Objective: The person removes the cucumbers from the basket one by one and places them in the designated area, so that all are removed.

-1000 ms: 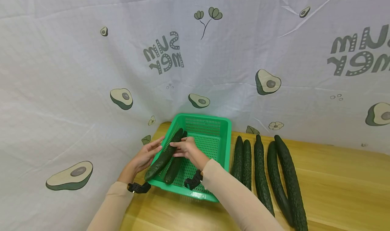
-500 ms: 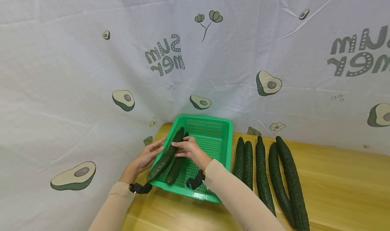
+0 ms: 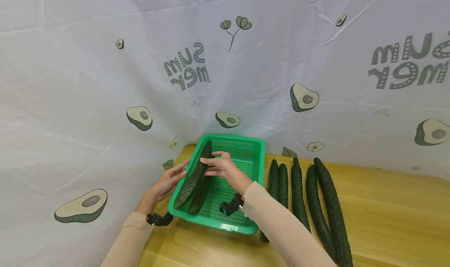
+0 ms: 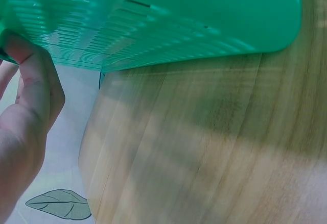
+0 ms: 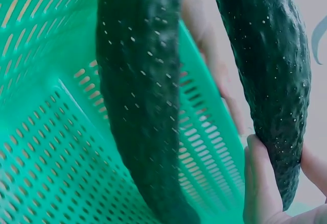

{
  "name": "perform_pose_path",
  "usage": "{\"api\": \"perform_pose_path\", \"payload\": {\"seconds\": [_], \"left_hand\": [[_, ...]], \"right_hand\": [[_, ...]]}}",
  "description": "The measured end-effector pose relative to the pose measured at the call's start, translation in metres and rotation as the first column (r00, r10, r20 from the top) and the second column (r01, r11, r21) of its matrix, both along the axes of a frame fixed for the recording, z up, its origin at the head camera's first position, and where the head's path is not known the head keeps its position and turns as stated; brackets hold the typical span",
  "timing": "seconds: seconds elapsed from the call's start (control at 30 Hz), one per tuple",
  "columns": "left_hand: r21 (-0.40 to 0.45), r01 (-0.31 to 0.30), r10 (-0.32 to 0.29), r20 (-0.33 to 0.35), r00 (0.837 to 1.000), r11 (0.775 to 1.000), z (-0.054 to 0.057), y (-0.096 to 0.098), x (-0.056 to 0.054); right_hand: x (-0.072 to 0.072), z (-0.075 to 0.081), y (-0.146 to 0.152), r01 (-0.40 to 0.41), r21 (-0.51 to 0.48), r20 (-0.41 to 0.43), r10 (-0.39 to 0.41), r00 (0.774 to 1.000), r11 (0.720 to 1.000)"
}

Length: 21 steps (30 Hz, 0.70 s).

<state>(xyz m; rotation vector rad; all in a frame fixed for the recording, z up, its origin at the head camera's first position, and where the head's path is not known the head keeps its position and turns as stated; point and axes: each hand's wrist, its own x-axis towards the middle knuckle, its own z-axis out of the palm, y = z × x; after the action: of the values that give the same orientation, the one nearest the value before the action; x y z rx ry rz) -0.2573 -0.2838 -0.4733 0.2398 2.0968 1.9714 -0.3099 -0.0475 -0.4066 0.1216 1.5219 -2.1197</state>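
In the head view, my right hand pinches a dark green cucumber between thumb and fingers, near its far end. This cucumber slants along the left inner side of a green plastic basket. Beside it, a second cucumber lies in the basket, partly covered by the held one. My left hand holds the basket's left rim from outside, its bent fingers at the wall in the left wrist view. The right wrist view shows the pinched cucumber to the right of the other cucumber.
Several more cucumbers lie lengthwise on the wooden table, right of the basket. My right forearm crosses over the near ends of some. A white cloth printed with avocados hangs behind and to the left of the table.
My right hand has shifted the held cucumber away from me and slightly right. Its near end, earlier over the basket's front left corner, now sits inside the rim. My left hand stays at the rim.
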Motion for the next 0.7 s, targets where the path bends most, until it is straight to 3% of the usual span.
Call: {"api": "perform_pose_path", "payload": {"seconds": [0.37, 0.7], "left_hand": [[0.005, 0.017, -0.017, -0.001, 1.0, 1.0, 0.001, -0.003, 0.002], [0.002, 0.022, -0.022, -0.013, 1.0, 1.0, 0.0, 0.0, 0.003]], "right_hand": [[0.004, 0.025, 0.038, -0.036, 0.016, -0.049, 0.037, 0.998, 0.999], [0.01, 0.04, 0.094, -0.072, 0.033, -0.1, 0.075, 0.992, 0.997]]}}
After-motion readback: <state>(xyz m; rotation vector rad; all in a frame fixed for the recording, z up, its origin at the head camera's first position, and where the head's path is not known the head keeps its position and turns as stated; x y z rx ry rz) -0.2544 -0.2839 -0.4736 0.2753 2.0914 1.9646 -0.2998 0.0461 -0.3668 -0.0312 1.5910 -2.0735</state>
